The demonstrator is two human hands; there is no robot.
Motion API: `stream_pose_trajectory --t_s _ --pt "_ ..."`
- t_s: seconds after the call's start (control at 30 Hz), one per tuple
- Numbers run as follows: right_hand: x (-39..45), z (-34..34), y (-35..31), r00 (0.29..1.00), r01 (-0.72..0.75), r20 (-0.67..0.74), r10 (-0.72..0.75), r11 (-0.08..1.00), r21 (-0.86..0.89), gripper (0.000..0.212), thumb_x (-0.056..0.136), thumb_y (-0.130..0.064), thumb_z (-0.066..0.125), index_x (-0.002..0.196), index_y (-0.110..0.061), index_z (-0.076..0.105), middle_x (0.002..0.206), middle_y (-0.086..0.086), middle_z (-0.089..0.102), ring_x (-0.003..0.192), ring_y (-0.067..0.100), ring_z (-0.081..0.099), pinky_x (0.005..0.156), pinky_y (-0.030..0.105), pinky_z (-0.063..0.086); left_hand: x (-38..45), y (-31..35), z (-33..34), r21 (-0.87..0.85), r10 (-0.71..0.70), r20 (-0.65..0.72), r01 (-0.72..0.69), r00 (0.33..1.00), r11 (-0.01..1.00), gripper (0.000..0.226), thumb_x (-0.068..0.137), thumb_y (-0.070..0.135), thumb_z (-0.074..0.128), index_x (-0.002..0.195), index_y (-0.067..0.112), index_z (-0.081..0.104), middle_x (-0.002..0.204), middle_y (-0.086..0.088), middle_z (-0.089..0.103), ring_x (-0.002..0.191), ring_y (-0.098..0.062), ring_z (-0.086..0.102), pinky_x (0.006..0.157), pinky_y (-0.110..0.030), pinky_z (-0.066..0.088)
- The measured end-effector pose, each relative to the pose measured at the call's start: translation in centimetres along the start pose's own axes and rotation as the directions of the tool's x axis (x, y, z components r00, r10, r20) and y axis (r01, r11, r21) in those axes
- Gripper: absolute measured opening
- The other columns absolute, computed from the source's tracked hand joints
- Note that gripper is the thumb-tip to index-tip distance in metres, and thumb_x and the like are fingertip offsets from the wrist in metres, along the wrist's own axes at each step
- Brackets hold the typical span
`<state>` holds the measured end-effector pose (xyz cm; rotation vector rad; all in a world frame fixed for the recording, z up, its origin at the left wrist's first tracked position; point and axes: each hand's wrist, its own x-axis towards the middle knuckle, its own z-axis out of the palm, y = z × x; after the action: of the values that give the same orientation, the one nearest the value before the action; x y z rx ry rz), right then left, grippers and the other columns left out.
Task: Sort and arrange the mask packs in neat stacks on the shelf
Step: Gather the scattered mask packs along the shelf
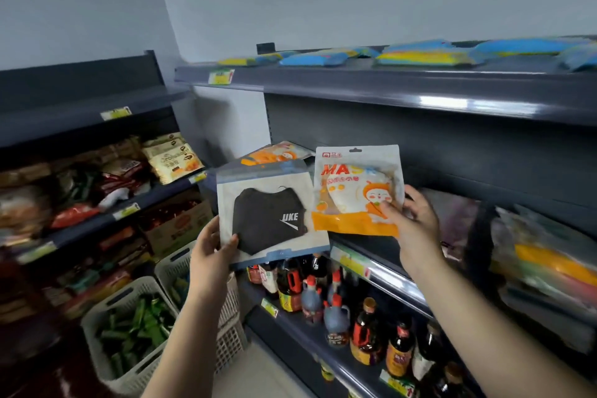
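My left hand (214, 244) grips the lower left corner of a clear pack holding a black mask (269, 215). To its right, my right hand (412, 216) holds a white and orange mask pack (355, 184) printed with a cartoon, pinched at its lower right. Both packs hang in front of the middle shelf (381, 268). On that shelf, behind the black pack, lies another orange pack (274, 153). More mask packs (546, 255), blurred, lie on the shelf at the right.
Blue and yellow flat packs (423, 55) lie on the top shelf. Sauce bottles (365, 329) fill the shelf below. Snack bags (171, 155) crowd the left shelving. White baskets (126, 333) stand on the floor at lower left.
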<state>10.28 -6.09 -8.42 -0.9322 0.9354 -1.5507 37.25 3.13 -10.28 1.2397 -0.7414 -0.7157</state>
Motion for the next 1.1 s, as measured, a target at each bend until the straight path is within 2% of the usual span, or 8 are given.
stream_pose_trajectory --t_s 0.1,0.17,0.33,0.57,0.77,0.83,0.97,1.1 --pt "0.2 3.6 2.5 1.000 -0.008 0.011 0.008 1.000 0.027 0.055 0.080 0.007 0.065 0.131 -0.006 0.050 0.119 0.017 0.064 0.105 0.034 0.064 0.064 0.027 0.059 3.0 -0.4 -3.4 0.010 -0.017 -0.008 0.017 1.000 1.000 0.041 0.091 -0.001 0.053 0.121 0.026 0.056 0.116 -0.010 0.064 0.096 -0.026 0.061 0.075 -0.035 0.049" --pt "0.3 5.8 4.0 1.000 -0.013 0.005 0.013 0.999 0.031 0.055 0.080 0.007 0.065 0.131 -0.006 0.050 0.118 0.015 0.064 0.102 0.031 0.065 0.062 0.025 0.058 4.8 -0.5 -5.3 0.001 -0.027 -0.012 0.027 1.000 1.000 0.040 0.091 -0.002 0.053 0.121 0.023 0.056 0.117 -0.011 0.064 0.097 -0.025 0.061 0.075 -0.034 0.050" --pt "1.1 10.1 7.7 0.999 -0.019 -0.049 0.018 0.999 -0.028 0.055 0.077 -0.003 0.073 0.127 -0.014 0.054 0.118 0.009 0.066 0.105 0.027 0.065 0.088 0.044 0.054 8.7 -0.9 -8.5 0.028 -0.038 0.001 0.038 0.999 0.999 0.038 0.091 0.000 0.054 0.118 0.027 0.056 0.114 -0.008 0.064 0.101 -0.026 0.061 0.081 -0.037 0.048" --pt "3.5 14.6 10.3 0.996 -0.042 -0.082 0.035 0.995 -0.086 0.054 0.077 -0.004 0.073 0.126 -0.017 0.055 0.115 0.003 0.066 0.103 0.024 0.066 0.092 0.045 0.052 13.6 -2.0 -10.1 0.036 -0.050 0.016 0.049 0.999 0.998 0.040 0.091 0.001 0.054 0.121 0.026 0.055 0.115 -0.010 0.064 0.102 -0.028 0.061 0.084 -0.039 0.050" --pt "7.9 17.8 12.6 0.993 -0.071 -0.093 0.070 0.997 -0.008 0.055 0.078 -0.001 0.072 0.127 -0.014 0.054 0.118 0.006 0.065 0.104 0.024 0.065 0.091 0.043 0.053 18.8 -3.5 -10.0 0.014 -0.067 -0.003 0.067 0.998 0.998 0.042 0.090 -0.003 0.054 0.128 0.016 0.053 0.120 -0.018 0.062 0.108 -0.038 0.059 0.093 -0.048 0.048" --pt "9.7 18.8 13.4 0.990 -0.091 -0.106 0.092 0.996 0.018 0.053 0.079 -0.002 0.072 0.126 -0.016 0.054 0.115 0.002 0.065 0.103 0.022 0.066 0.086 0.039 0.056 20.9 -3.8 -10.0 0.021 -0.064 -0.025 0.065 0.998 0.998 0.041 0.089 -0.001 0.055 0.124 0.021 0.055 0.120 -0.016 0.062 0.108 -0.038 0.060 0.095 -0.052 0.048" --pt "13.6 20.8 14.8 0.983 -0.131 -0.127 0.136 0.990 0.049 0.052 0.080 -0.003 0.071 0.127 -0.013 0.052 0.118 0.005 0.063 0.083 0.016 0.070 0.058 0.022 0.056 25.1 -4.3 -10.2 0.018 -0.070 -0.053 0.071 0.996 0.997 0.041 0.090 0.000 0.055 0.122 0.025 0.055 0.120 -0.015 0.062 0.105 -0.035 0.061 0.096 -0.054 0.047" --pt "17.1 22.2 16.1 0.978 -0.120 -0.175 0.117 0.993 -0.008 0.049 0.080 -0.004 0.071 0.124 -0.014 0.052 0.121 0.010 0.063 0.086 0.013 0.066 0.064 0.018 0.052 28.8 -5.1 -10.1 -0.024 -0.089 -0.065 0.088 0.994 0.996 0.047 0.090 -0.001 0.055 0.132 0.017 0.049 0.125 -0.017 0.059 0.112 -0.039 0.058 0.096 -0.053 0.046"
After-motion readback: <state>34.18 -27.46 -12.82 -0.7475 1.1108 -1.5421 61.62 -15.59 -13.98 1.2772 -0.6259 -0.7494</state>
